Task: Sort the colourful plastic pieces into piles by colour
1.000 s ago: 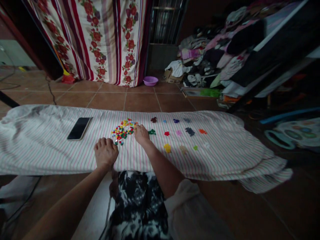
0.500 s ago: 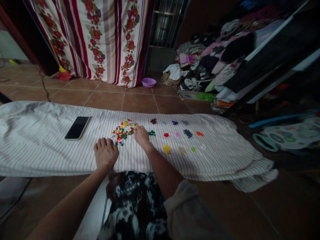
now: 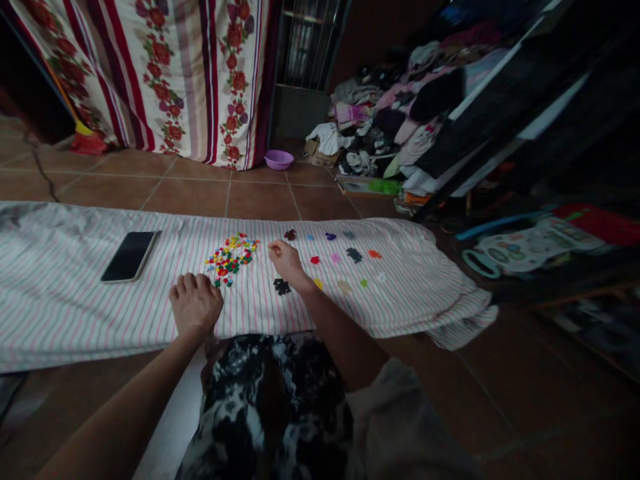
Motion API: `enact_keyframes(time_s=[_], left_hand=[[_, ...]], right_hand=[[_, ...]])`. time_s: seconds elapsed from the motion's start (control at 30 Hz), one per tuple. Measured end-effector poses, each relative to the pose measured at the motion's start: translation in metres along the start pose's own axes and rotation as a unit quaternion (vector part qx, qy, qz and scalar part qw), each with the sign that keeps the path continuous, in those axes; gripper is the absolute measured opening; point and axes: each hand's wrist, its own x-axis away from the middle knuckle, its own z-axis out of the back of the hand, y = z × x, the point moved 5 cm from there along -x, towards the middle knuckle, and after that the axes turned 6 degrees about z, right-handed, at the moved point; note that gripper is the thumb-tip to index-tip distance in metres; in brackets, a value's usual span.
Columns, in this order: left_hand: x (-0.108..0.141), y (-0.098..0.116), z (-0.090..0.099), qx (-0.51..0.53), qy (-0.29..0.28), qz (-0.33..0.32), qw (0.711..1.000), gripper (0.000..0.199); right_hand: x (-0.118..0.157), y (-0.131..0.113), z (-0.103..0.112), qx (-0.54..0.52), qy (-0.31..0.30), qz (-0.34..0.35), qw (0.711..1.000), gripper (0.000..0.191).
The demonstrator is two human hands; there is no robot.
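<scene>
My left hand [image 3: 195, 301] rests palm down on the striped cloth [image 3: 425, 287], fingers stretched forward, just below a heap of mixed small colored pieces [image 3: 233, 257]. To the right of that heap, my right hand [image 3: 287, 261] is closed in a pinch; whatever is between its fingertips is too small to make out. Around it lie small single-color groups: dark brown pieces [image 3: 290, 235] beyond it, black pieces [image 3: 281, 287] below it, red pieces [image 3: 315, 260] to its right. My right wrist partly covers the yellow pieces [image 3: 318, 283]. The green group is hidden by my hand.
A phone [image 3: 129, 257] lies on the cloth at the left. Further right are gray pieces [image 3: 355, 255], orange pieces [image 3: 375, 254] and several other groups. Beyond the table stand a purple basin [image 3: 279, 159], a floral curtain [image 3: 190, 80] and a clothes pile [image 3: 390, 113].
My right hand has moved off the edge of the mixed heap toward the single-color groups, still pinched; the black group now shows. My left hand stays put. The view has turned right.
</scene>
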Motion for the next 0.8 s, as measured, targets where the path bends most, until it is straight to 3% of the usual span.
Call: enact_keyframes(time_s=[0.3,0.67,0.8], left_hand=[[0.002,0.0,0.002,-0.006,0.007,-0.001,1.0,0.034],[0.001,0.0,0.002,-0.007,-0.008,0.004,1.0,0.035],[0.001,0.0,0.003,-0.013,-0.007,-0.003,1.0,0.035]], right_hand=[[0.026,0.042,0.048,-0.127,0.075,-0.097,0.984,0.013],[0.044,0.051,0.053,-0.158,0.091,-0.106,0.978,0.021],[0.045,0.056,0.066,-0.135,0.097,-0.106,0.98,0.022]])
